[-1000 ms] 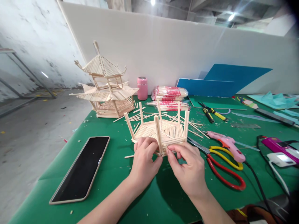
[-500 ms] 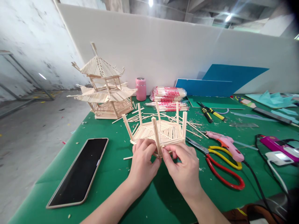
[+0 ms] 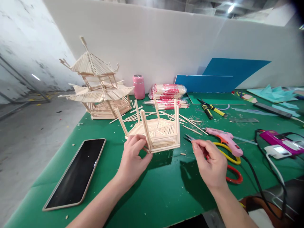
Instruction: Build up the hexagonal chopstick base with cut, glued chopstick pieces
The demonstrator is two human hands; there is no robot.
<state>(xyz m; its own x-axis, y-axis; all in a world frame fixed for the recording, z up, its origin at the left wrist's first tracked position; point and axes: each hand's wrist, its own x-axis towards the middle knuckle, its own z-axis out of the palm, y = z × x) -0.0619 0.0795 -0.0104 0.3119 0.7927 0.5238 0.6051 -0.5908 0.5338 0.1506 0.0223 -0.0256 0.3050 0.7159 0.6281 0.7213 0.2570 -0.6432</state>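
Observation:
My left hand [image 3: 135, 156] grips the near-left lower edge of a stick model [image 3: 163, 139], a many-sided base with several upright posts and a slatted floor. The model is tilted, its near side raised off the table over a shadow. My right hand [image 3: 210, 160] is apart from it to the right, above the scissors [image 3: 234, 173] with red and yellow handles, covering part of them. Its thumb and forefinger are pinched together; what they hold, if anything, is too small to make out. A short stick piece [image 3: 182, 154] lies between the hands.
A finished-looking stick pagoda [image 3: 95, 91] stands back left, near a pink bottle [image 3: 138, 87] and bundled sticks [image 3: 167, 91]. A phone [image 3: 76, 172] lies left. Rightward are a pink glue gun [image 3: 225, 139], pliers [image 3: 211, 109] and a purple device [image 3: 281, 142] with cables.
My right hand has let go of the model's near corner and moved right, over the scissors. My left hand keeps its hold; the view has shifted slightly.

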